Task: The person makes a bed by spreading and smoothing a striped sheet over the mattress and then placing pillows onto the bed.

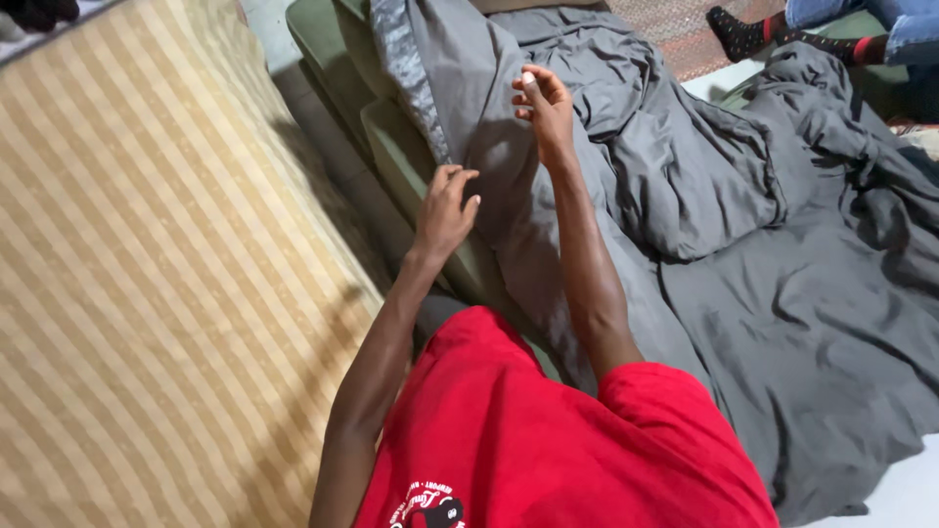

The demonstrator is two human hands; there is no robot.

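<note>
Closest to me, below the red shirt (pixel 548 440), my left hand (pixel 445 210) hovers half-curled with fingers loose, holding nothing, just beside the edge of the grey sheet (pixel 763 293); my right hand (pixel 543 108) sits higher, fingertips pinched together, though I cannot tell whether cloth is caught between them; the sheet drapes crumpled over the green cushions (pixel 391 147), likely lifted at that edge to be straightened; left of it lies the striped mattress (pixel 147 244); farthest off, another person's socked foot (pixel 743 34) rests.
</note>
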